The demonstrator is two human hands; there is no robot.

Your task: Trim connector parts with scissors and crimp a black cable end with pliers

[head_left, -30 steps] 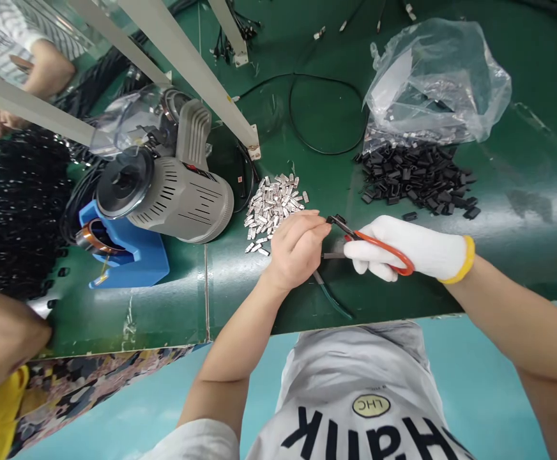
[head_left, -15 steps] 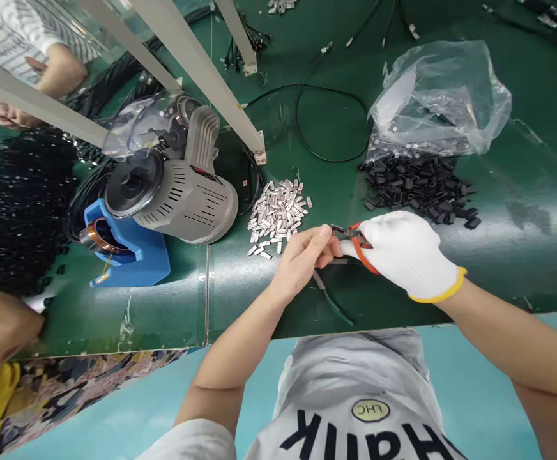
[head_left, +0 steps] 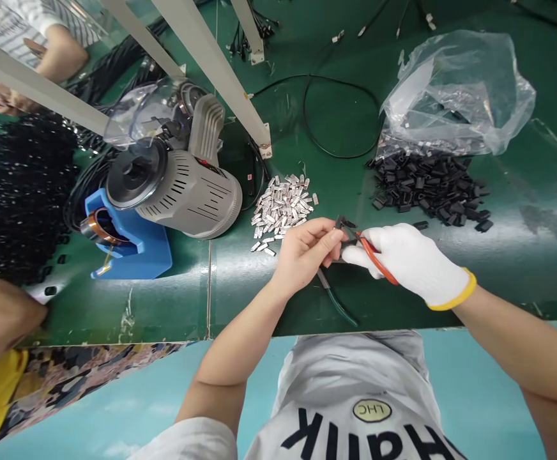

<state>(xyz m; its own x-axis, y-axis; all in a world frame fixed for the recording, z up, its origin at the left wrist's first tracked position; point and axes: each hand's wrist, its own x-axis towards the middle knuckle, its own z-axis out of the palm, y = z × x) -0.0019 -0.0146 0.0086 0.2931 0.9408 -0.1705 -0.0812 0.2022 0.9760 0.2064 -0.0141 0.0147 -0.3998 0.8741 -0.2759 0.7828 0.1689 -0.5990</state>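
Note:
My bare left hand is closed, pinching a small black plastic piece between thumb and fingers. My right hand, in a white glove with a yellow cuff, is wrapped round orange-handled pliers. The dark jaws of the pliers lie close against the black piece; whether they grip it I cannot make out. Below my hands, a thin tool with a dark green end rests on the green table. Just beyond my left hand is a heap of small silvery metal connectors.
Black plastic pieces lie heaped at right, with a clear plastic bag behind. A grey machine and a blue tape dispenser stand left, near slanting metal posts. A co-worker's arm reaches in at lower left.
The pliers have turned and shifted slightly right in my gloved hand. A black piece now shows above my left fingertips. The whole view has shifted slightly.

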